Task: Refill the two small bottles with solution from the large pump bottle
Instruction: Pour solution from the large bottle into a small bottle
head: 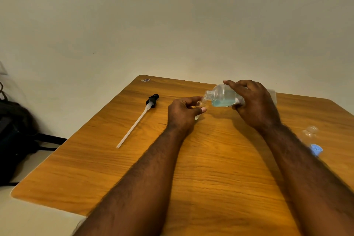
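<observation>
Black fabric fills the far left, where a black bag (13,136) sits on the floor beside the wooden table (95,159). On the table's left part lies the pump head (152,99), black, with its long pale dip tube slanting toward the near left edge (it is off the bottle and well apart from both hands). A small sticker (145,80) shows at the far corner behind it.

Near the middle, the left hand (183,113) has its grip curled round a small bottle (200,104), which is clear and mostly hidden by the fingers. Thumb and forefinger pinch it near the top. Whether it stands on the table or is lifted I cannot tell.

Just to its right the large bottle (223,96) is tipped on its side. Its open threaded neck points left and meets the small bottle's mouth, and blue-green liquid is pooled along its lower side. The right hand (254,103) closes its grip on it from above, fingers wrapped over the body.

Farther right, beyond the right forearm, a second small bottle (309,133), also clear, rests on the table. A blue cap (317,149) lies just beside it on the near side, and the forearm hides part of both.
</observation>
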